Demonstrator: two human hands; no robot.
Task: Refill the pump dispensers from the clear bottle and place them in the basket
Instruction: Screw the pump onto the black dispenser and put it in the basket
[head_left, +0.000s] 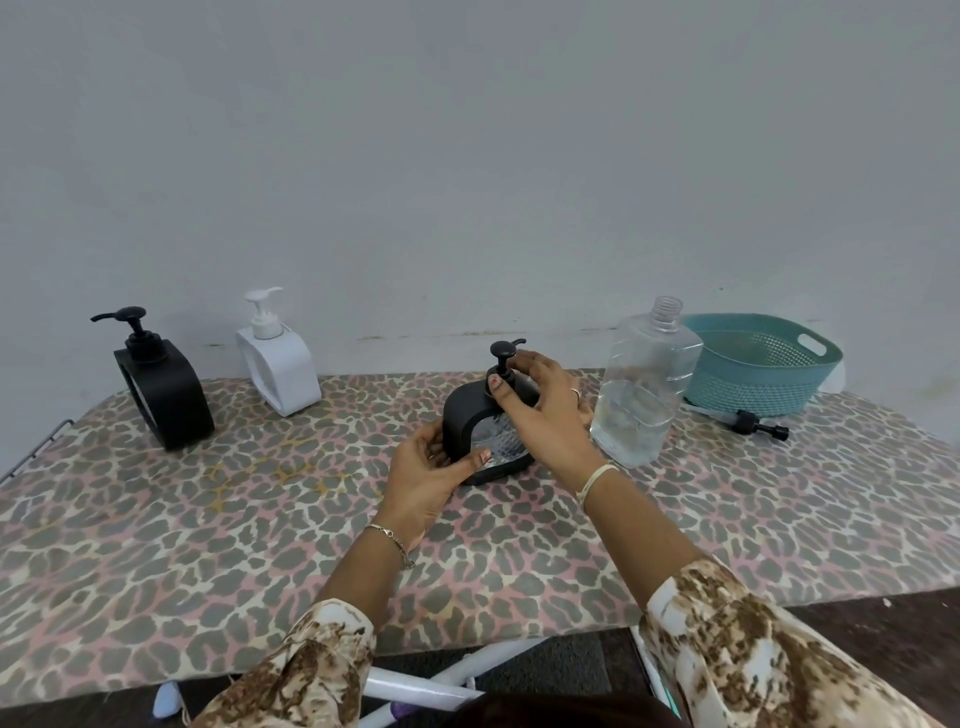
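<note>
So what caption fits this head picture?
Both hands, left hand and right hand, hold a black pump dispenser beside the clear bottle.

A black pump dispenser (470, 415) with a clear ribbed window stands upright mid-table, pump on. The uncapped clear bottle (644, 384), partly filled, stands just right of it. A teal basket (763, 364) sits behind. Another black dispenser (161, 389) and a white dispenser (278, 364) stand far left.
</note>
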